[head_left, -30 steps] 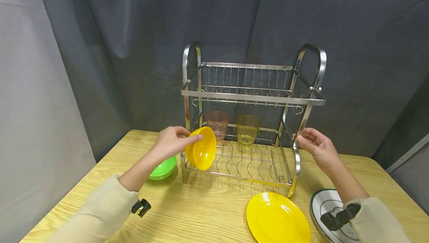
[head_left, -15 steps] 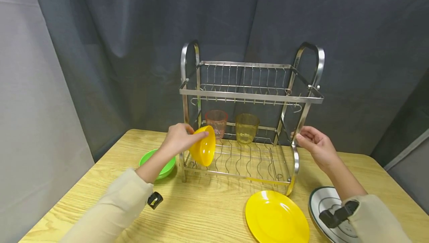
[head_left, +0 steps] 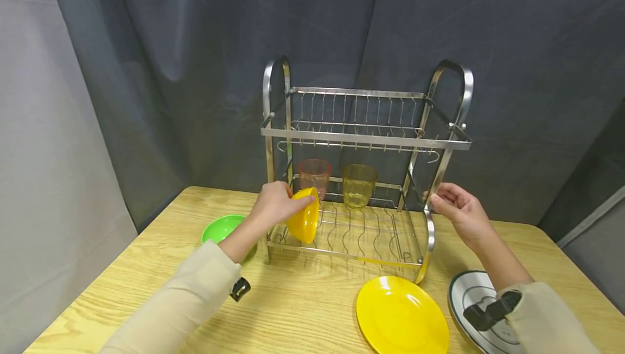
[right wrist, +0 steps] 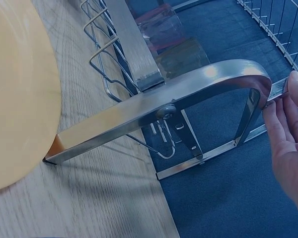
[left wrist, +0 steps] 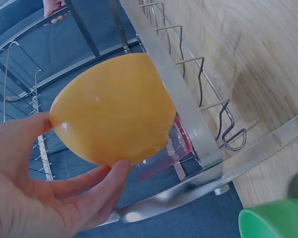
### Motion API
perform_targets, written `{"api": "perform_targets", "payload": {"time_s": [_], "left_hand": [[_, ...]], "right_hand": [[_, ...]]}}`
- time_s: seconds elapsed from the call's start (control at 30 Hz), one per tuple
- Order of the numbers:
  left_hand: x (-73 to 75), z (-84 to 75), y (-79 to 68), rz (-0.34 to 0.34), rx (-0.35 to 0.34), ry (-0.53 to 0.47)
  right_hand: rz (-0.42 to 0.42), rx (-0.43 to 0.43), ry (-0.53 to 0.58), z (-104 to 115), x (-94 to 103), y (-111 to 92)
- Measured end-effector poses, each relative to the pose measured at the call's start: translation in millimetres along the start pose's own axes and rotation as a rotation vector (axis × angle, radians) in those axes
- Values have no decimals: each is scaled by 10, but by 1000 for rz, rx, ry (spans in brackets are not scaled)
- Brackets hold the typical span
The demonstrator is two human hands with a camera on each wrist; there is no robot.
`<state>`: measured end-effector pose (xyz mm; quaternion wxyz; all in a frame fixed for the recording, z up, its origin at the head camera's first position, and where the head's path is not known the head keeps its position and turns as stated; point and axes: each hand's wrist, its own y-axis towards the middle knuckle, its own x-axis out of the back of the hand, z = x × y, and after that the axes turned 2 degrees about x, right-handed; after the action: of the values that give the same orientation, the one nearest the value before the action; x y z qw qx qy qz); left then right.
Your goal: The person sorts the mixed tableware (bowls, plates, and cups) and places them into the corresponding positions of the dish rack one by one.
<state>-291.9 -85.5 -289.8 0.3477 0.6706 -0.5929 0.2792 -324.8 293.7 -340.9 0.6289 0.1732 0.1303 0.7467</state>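
Tilted on its side, a yellow bowl (head_left: 305, 218) is pinched at its rim by my left hand (head_left: 279, 202), thumb on one side and fingers on the other. It overlaps the lower left end of the metal dish rack (head_left: 366, 140). The left wrist view shows the bowl's outside (left wrist: 114, 109) close to the rack's front bar. My right hand (head_left: 459, 210) grips the rack's right upright between thumb and fingers, as the right wrist view also shows. Behind the bowl, a pink glass (head_left: 314, 174) and an amber glass (head_left: 358, 186) stand on the lower tier.
A green bowl (head_left: 222, 228) sits left of the rack, partly hidden by my left forearm. In front lie a yellow plate (head_left: 402, 316) and, at right, a white plate with a dark rim (head_left: 464, 294), partly under my right wrist. A dark curtain (head_left: 195, 99) hangs behind.
My left hand has carried the yellow bowl slightly right and over the rack's lower tier, turning its opening further to the right. The right hand has kept its grip on the rack.
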Motion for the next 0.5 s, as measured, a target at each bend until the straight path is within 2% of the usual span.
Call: {"api": "perform_targets", "payload": {"time_s": [0.13, 0.33, 0.5], "left_hand": [[-49, -22, 22, -13, 10, 31], [-102, -58, 64, 6, 31, 114], [-177, -48, 81, 6, 2, 163]], "right_hand": [[-2, -1, 5, -1, -3, 0], [-10, -1, 15, 3, -7, 3], [-8, 7, 14, -6, -11, -1]]}}
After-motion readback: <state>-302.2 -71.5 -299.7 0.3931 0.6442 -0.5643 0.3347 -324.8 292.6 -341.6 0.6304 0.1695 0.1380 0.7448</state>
